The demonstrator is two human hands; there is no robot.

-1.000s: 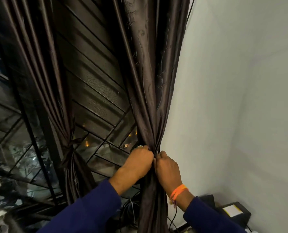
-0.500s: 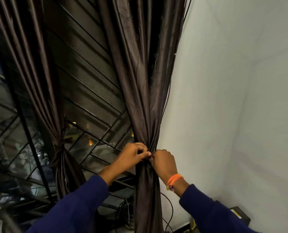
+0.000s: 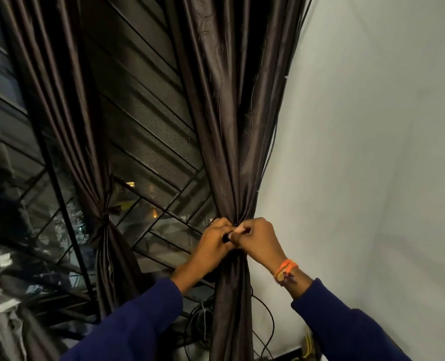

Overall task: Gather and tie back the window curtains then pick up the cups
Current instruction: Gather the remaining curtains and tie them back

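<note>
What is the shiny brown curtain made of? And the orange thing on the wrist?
The curtain looks like a smooth, satin-like woven fabric: it has a soft sheen, hangs in long folds, and carries a faint swirly pattern. The orange band on the right wrist looks like thread or cord, matte and stringy, though it is too small to be sure.
</note>
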